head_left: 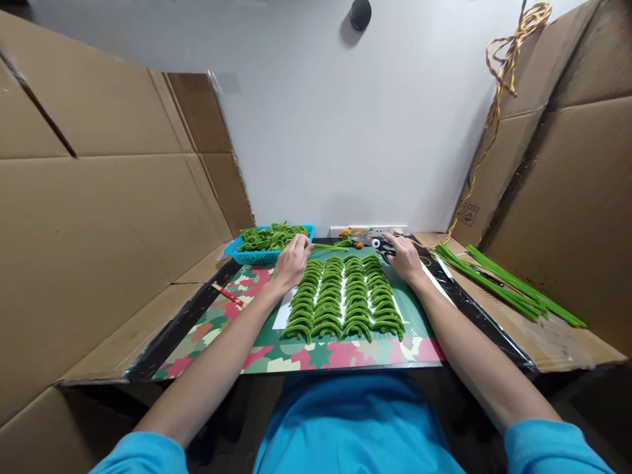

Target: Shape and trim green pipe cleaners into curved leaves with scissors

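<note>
My left hand (pixel 292 261), fingers closed, pinches green stems (pixel 330 247); my right hand (pixel 405 255), half-curled, holds scissors (pixel 376 243). Between my forearms: four columns of curved green pieces (pixel 328 307).

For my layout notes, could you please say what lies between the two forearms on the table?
Four columns of curved green pieces lie there over white paper, in the head view.

Garment (pixel 355 428): and you're in bright blue, softly creased!
Left sleeve (pixel 143 454): same blue, stopping well short of your left hand (pixel 291 260).
Right sleeve (pixel 548 447): a match, its edge well back from your right hand (pixel 405 257).
Forearms (pixel 222 352): bare, both of yours!
</note>
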A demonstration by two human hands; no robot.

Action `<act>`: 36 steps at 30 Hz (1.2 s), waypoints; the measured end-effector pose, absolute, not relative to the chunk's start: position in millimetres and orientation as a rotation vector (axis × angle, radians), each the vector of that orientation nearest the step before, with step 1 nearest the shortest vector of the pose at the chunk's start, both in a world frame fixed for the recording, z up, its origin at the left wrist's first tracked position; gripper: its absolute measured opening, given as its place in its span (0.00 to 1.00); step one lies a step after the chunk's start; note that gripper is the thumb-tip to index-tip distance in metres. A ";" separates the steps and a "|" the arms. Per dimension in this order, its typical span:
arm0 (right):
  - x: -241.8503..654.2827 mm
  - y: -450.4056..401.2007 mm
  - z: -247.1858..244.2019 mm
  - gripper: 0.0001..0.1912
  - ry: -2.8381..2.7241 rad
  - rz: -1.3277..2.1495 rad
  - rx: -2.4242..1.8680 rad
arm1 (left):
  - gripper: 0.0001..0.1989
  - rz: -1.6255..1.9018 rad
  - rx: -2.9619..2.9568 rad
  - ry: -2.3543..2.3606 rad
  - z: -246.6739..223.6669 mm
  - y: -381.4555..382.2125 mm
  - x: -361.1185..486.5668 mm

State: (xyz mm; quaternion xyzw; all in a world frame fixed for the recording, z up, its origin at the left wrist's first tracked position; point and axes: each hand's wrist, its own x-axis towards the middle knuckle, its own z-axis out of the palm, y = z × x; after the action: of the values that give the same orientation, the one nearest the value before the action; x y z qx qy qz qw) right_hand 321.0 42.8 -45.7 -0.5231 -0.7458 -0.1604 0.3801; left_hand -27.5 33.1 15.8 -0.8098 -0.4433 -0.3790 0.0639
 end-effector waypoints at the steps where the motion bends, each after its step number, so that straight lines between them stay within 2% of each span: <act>1: 317.8 40.7 -44.1 0.30 -1.926 -0.413 -1.301 | 0.16 -1.146 -2.443 -1.346 10.5 31.5 -29.2; 10: 305.6 26.1 -35.2 0.30 -1.986 -0.482 -1.163 | 0.16 -1.325 -2.370 -1.409 -2.1 27.4 -43.0; 18: 305.9 26.1 -37.0 0.35 -1.984 -0.522 -1.217 | 0.19 -1.444 -2.436 -1.345 -2.5 31.7 -41.5; 26: 295.7 20.5 -35.2 0.32 -1.996 -0.473 -1.316 | 0.18 -1.425 -2.573 -1.273 0.1 22.2 -28.2; 36: 293.3 16.6 -30.9 0.32 -1.900 -0.462 -1.385 | 0.17 -1.501 -2.431 -1.387 1.4 21.0 -30.8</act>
State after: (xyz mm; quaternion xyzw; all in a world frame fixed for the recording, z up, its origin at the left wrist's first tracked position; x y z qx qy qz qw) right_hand 293.3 16.6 -30.9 -0.5383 -0.7385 -0.1797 0.3641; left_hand -30.8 21.0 1.4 -0.7653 -0.4365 -0.4727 -0.0172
